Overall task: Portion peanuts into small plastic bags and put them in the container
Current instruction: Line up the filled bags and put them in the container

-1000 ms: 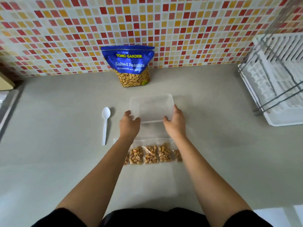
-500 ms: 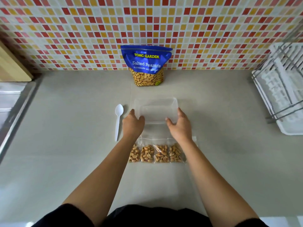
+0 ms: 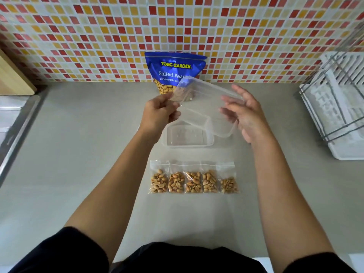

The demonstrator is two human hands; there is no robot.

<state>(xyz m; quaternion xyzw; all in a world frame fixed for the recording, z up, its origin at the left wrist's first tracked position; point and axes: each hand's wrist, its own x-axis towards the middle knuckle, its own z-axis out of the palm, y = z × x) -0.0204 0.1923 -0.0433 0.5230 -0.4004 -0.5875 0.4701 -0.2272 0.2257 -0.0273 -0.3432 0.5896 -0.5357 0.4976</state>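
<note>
Head view, left hand (image 3: 159,113): fingers (image 3: 173,115) curled, pinching the left corner of the clear lid (image 3: 208,107), raised off the bench (image 3: 78,154).
Peanut pouch (image 3: 173,69): upright beyond the left fingers, partly behind the lid.
Container (image 3: 169,141): open, apparently empty, on the bench below and between both sets of fingers.
Bags (image 3: 194,182): five small clear bags, part-filled with peanuts, in a row nearer the person than either hand. Judged light, limp and slippery; best pinched at the flat top strip.
Lid handling: thin, tilted; judged light and flexible, suits an edge grip.
Right hand (image 3: 246,115): fingers (image 3: 239,91) straight, spread at the lid's right end, holding nothing; contact not confirmed.
</note>
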